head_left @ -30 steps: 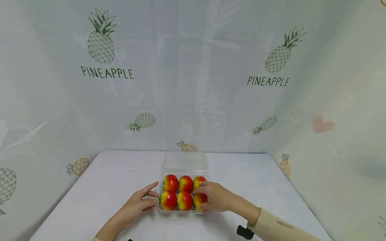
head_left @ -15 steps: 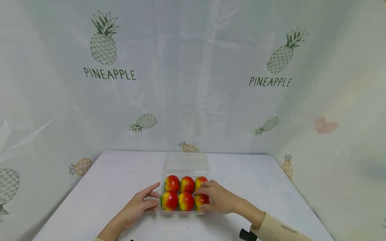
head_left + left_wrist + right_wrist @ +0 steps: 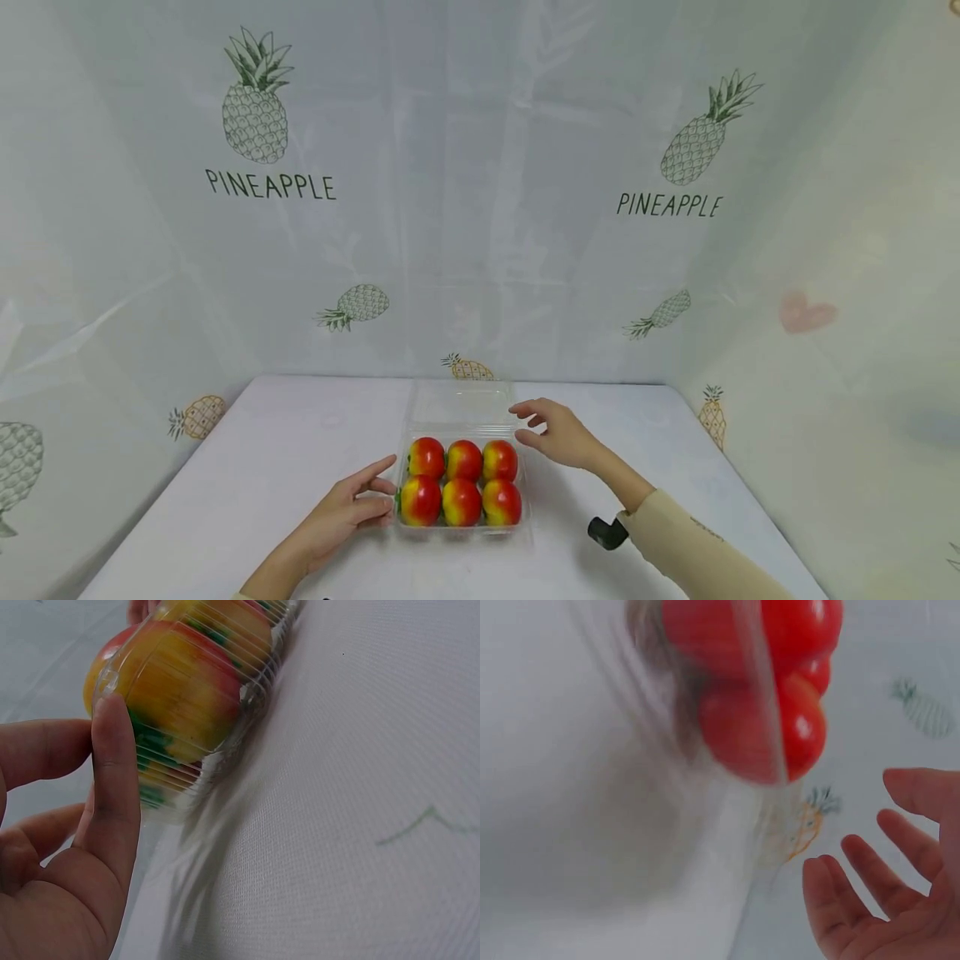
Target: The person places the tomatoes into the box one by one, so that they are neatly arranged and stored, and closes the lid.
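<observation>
A clear plastic clamshell box (image 3: 465, 531) lies on the table in the head view, its transparent lid (image 3: 461, 404) folded back. Two rows of red-and-yellow fruits, like a red fruit (image 3: 501, 502) at front right, fill its base; green leafy bits show on some. My left hand (image 3: 341, 512) is at the box's left side. In the left wrist view its thumb (image 3: 116, 750) and a finger pinch the box's rim. Beyond the box's back right corner, beside the lid, my right hand (image 3: 562, 433) hovers with loosely bent fingers and nothing in them.
The white table (image 3: 322, 425) reaches back to a hanging sheet (image 3: 465, 208) printed with pineapples. Similar sheet covers both sides. A black device (image 3: 607, 533) sits at the right wrist.
My right hand has left the right-hand fruits and moved back and upward towards the lid, uncovering both of them. The left hand stays at the box's left side.
</observation>
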`<state>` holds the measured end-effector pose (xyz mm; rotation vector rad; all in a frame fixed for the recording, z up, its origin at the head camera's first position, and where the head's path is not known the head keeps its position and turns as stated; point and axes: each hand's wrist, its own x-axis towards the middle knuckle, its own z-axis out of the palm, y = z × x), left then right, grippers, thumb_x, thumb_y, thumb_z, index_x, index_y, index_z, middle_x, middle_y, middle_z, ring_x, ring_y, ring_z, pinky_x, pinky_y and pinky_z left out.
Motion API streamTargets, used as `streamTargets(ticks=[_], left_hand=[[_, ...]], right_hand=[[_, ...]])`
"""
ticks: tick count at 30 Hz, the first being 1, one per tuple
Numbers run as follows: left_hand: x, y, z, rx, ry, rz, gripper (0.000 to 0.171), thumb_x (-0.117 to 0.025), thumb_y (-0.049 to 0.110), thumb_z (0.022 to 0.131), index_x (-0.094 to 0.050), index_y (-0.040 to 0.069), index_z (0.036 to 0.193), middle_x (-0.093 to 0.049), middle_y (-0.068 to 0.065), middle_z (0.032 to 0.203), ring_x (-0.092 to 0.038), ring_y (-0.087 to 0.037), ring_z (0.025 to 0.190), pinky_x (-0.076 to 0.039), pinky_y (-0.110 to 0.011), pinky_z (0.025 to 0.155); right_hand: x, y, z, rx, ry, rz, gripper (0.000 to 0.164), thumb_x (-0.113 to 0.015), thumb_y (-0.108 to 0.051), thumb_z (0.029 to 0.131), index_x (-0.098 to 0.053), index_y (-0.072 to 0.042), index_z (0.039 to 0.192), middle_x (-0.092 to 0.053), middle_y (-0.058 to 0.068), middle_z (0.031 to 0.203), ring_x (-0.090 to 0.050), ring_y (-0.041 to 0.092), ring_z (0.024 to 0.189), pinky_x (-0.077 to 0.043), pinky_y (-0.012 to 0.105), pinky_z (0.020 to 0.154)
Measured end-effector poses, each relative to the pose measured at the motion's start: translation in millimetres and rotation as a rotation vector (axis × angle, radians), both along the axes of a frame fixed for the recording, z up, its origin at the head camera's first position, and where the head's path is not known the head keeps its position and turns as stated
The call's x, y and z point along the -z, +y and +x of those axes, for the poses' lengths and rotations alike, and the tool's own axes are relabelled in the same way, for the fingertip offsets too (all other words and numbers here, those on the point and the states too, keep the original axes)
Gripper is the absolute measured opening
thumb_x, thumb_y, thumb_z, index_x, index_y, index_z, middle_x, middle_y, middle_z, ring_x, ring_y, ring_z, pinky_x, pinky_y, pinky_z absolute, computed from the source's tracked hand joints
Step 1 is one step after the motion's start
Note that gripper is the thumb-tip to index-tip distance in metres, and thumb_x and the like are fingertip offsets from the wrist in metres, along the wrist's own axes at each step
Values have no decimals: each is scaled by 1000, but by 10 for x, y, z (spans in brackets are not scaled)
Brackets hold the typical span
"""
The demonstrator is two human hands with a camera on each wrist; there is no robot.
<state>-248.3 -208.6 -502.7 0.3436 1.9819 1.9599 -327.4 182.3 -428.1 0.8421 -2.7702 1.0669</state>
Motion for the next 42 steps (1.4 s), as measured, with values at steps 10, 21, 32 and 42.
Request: streamTargets(ticks=[10, 21, 32, 42], left_hand=[[40, -7, -22, -4, -7, -6, 78, -69, 15, 104, -26, 2, 167, -52, -19, 128, -67, -21, 94, -62, -29, 90], [40, -11, -25, -6, -7, -4, 77, -69, 15, 104, -27, 3, 167, -52, -18, 128, -67, -21, 94, -62, -29, 89], [40, -15, -31, -2, -3, -1, 77, -69, 13, 104, -27, 3, 168, -52, -19, 128, -67, -21, 93, -62, -29, 89], [44, -12, -35, -6, -2, -5, 77, -69, 14, 104, -27, 4, 168, -53, -19, 128, -67, -21, 94, -62, -29, 89]], right_hand=[[349, 59, -483, 302, -279, -222, 49, -71, -22, 103, -58, -6, 148, -65, 19, 136, -71, 31, 107, -64, 42, 89], [474, 52, -695, 336, -419, -408, 53, -61, -19, 108, -47, 0, 155, -60, 28, 141, -70, 38, 110, -63, 43, 93], [557, 10, -774, 338, -476, -492, 56, -61, -19, 106, -47, 0, 156, -61, 28, 138, -72, 34, 107, -61, 46, 98], [528, -91, -777, 345, -463, -494, 53, -61, -16, 107, -48, 0, 155, -64, 27, 136, -68, 28, 99, -63, 40, 93]])
